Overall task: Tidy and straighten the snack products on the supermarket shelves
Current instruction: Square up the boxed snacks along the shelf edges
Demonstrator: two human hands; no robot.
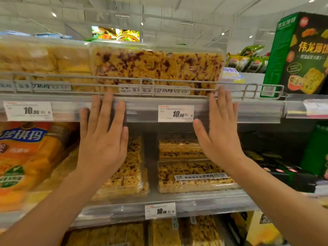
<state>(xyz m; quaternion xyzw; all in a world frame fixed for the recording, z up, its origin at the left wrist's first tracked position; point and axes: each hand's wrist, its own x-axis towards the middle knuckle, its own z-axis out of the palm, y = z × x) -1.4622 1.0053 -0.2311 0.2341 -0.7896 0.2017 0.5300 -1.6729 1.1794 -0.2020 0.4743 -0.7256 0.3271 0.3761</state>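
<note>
Both our hands are up at the top shelf edge [230, 110], palms facing the shelving, fingers straight and together, grasping nothing. Left hand [103, 137]: fingertips reach the wire rail [145, 82] that runs along the shelf front. Right hand [219, 128]: fingertips also at rail height, near the right end of the cranberry snack box [156, 66]. Can't tell if fingertips actually touch the rail or box, or just hover in front.

The cranberry snack box is a clear plastic tray of yellow pastry with purple flecks, standing on its long edge behind the rail, between our two hands. Just left of it, touching, a plain yellow pastry box [46, 59], blurred. To the right, a green cracker box [300, 55] stands upright at the end of the rail, with green snack bags [248, 57] behind it.

Price tags [175, 113] on the shelf edge read 10.90; another [28, 110] sits further left.

On the shelf below: an orange pastry bag [26, 157] at left, one cranberry box [131, 174] partly behind our left hand, and two more stacked flat [191, 167] at right, with a gap between them. A third price tag [159, 210] sits on the lower shelf edge.
</note>
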